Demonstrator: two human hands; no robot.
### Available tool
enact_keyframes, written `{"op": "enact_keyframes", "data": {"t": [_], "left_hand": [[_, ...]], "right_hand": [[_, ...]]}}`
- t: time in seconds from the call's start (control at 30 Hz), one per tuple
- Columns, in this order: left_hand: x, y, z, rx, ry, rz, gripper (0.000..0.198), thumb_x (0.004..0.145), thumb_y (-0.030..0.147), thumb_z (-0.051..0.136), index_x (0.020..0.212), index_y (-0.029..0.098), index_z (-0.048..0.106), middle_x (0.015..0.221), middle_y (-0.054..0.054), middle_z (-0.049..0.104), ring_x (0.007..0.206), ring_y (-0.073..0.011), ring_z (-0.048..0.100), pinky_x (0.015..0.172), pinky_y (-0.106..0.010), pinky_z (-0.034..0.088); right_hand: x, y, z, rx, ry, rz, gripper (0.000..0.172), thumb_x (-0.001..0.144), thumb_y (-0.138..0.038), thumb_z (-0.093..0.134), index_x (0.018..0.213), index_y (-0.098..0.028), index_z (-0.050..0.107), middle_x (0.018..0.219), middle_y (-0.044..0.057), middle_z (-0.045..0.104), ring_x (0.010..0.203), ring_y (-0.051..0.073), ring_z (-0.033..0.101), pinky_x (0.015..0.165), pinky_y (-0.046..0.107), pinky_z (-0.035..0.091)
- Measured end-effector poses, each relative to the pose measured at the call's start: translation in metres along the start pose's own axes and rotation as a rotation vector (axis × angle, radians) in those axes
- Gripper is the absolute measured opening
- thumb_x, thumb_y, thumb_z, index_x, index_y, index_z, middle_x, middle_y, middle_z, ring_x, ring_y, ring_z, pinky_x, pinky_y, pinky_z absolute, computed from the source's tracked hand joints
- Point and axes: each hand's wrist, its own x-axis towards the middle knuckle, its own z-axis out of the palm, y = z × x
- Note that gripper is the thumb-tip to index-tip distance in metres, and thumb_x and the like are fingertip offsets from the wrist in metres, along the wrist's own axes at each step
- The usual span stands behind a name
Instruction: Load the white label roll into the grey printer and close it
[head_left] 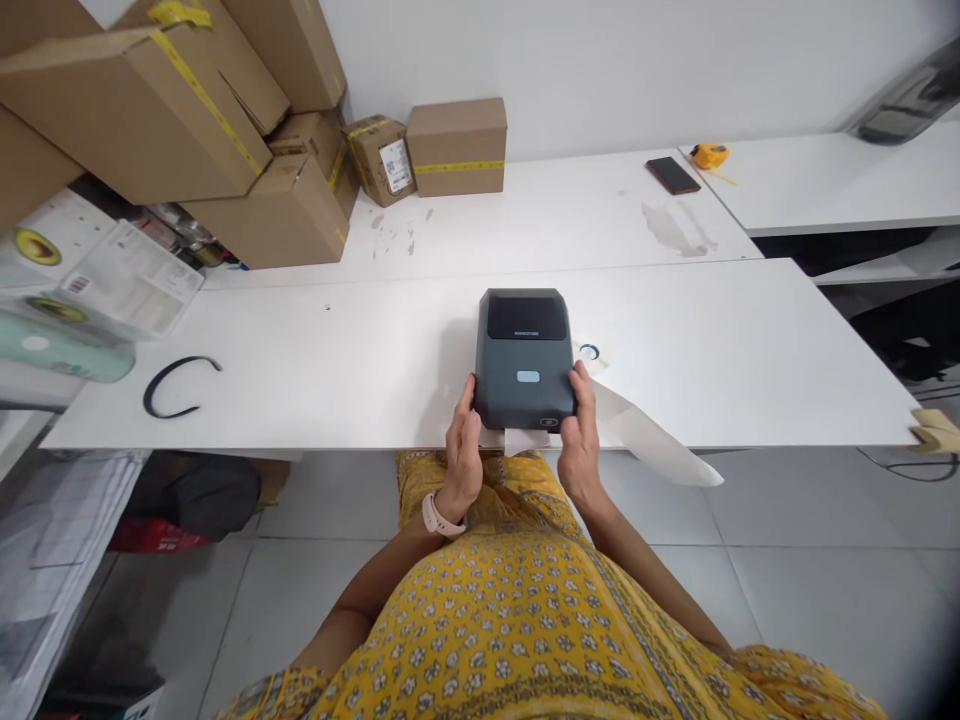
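Pretty bright and even overall, soft diffuse light, no harsh glare off the white surface. Just a faint shadow left of the label printer. Heavy fisheye bend toward the edges, dark vignette in the bottom right corner. Sharp in the middle, bit smeary at far left.

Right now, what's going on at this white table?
A person in a yellow patterned top stands at the white table, holding a dark grey label printer by its sides: left hand on one side, right hand on the other. The printer sits at the table's near edge, with a white paper strip hanging off past the right hand. A black curved band lies to the left; cardboard boxes are stacked behind.
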Motion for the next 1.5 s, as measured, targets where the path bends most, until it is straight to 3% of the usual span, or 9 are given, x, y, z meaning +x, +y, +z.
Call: {"op": "enact_keyframes", "data": {"t": [0.1,0.33,0.57,0.73,0.93,1.23,1.33,1.43,1.5], "left_hand": [[-0.002,0.0,0.0,-0.011,-0.009,0.006,0.057,0.108,0.054,0.038,0.159,0.03,0.047,0.168,-0.004,0.045,0.158,-0.0249,0.038,0.132,-0.044,0.033],[0.001,-0.001,0.002,-0.027,0.043,0.05,0.056,0.107,0.054,0.043,0.16,0.034,0.043,0.171,-0.004,0.04,0.157,-0.0254,0.04,0.131,-0.045,0.035],[0.011,-0.005,-0.005,0.106,-0.003,0.021,0.054,0.106,0.055,0.047,0.153,0.029,0.051,0.164,-0.01,0.049,0.154,-0.0266,0.045,0.125,-0.045,0.041],[0.016,-0.015,-0.006,0.131,-0.02,-0.035,0.057,0.103,0.057,0.052,0.152,0.027,0.05,0.161,-0.013,0.052,0.146,-0.0275,0.052,0.119,-0.044,0.047],[0.018,-0.021,-0.007,0.131,-0.003,-0.027,0.06,0.101,0.06,0.054,0.149,0.024,0.053,0.156,-0.015,0.056,0.136,-0.0272,0.061,0.112,-0.043,0.052],[0.018,-0.022,-0.008,0.133,-0.004,-0.045,0.062,0.1,0.062,0.053,0.148,0.023,0.054,0.153,-0.017,0.058,0.129,-0.0272,0.064,0.107,-0.041,0.054],[0.017,-0.023,-0.009,0.146,-0.006,-0.045,0.062,0.1,0.062,0.053,0.148,0.024,0.054,0.155,-0.016,0.057,0.13,-0.0274,0.064,0.107,-0.041,0.054],[0.018,-0.024,-0.012,0.134,-0.002,-0.035,0.058,0.1,0.06,0.055,0.146,0.025,0.057,0.153,-0.014,0.06,0.13,-0.0272,0.064,0.108,-0.043,0.054],[0.024,-0.021,-0.014,0.119,0.014,-0.016,0.054,0.1,0.058,0.056,0.142,0.024,0.06,0.148,-0.014,0.063,0.13,-0.0279,0.064,0.107,-0.044,0.054]], "right_hand": [[-0.015,0.003,0.005,0.057,0.082,0.129,0.059,0.11,-0.046,0.023,0.168,-0.036,0.023,0.174,0.005,0.034,0.161,0.024,0.035,0.128,0.052,0.04],[-0.003,0.005,0.004,0.163,0.142,0.146,0.057,0.109,-0.052,0.029,0.164,-0.039,0.035,0.169,0.006,0.042,0.159,0.03,0.038,0.129,0.062,0.033],[0.089,-0.003,-0.011,-0.092,0.183,-0.137,0.055,0.109,-0.056,0.03,0.159,-0.035,0.037,0.167,0.011,0.039,0.159,0.029,0.036,0.128,0.06,0.035],[0.154,-0.004,-0.006,-0.037,0.205,-0.133,0.056,0.108,-0.061,0.027,0.15,-0.027,0.044,0.147,0.014,0.057,0.143,0.03,0.055,0.118,0.056,0.046],[0.196,-0.005,-0.005,-0.109,0.131,-0.136,0.065,0.106,-0.069,0.018,0.134,-0.022,0.055,0.117,0.013,0.068,0.114,0.028,0.068,0.099,0.048,0.055],[0.275,0.03,0.013,-0.22,0.212,-0.103,0.071,0.101,-0.078,0.014,0.086,-0.023,0.057,0.075,0.003,0.057,0.078,0.022,0.062,0.079,0.042,0.053],[0.272,0.023,0.009,-0.234,0.185,-0.092,0.068,0.103,-0.075,0.02,0.094,-0.022,0.062,0.081,0.005,0.065,0.079,0.021,0.064,0.077,0.039,0.052],[0.239,0.002,-0.007,-0.296,0.206,-0.085,0.062,0.101,-0.072,0.039,0.121,-0.018,0.063,0.109,0.012,0.075,0.09,0.021,0.069,0.083,0.037,0.052],[0.211,-0.011,-0.016,-0.311,0.312,-0.126,0.055,0.105,-0.063,0.039,0.117,-0.017,0.066,0.112,0.015,0.076,0.094,0.022,0.07,0.086,0.037,0.053]]}}
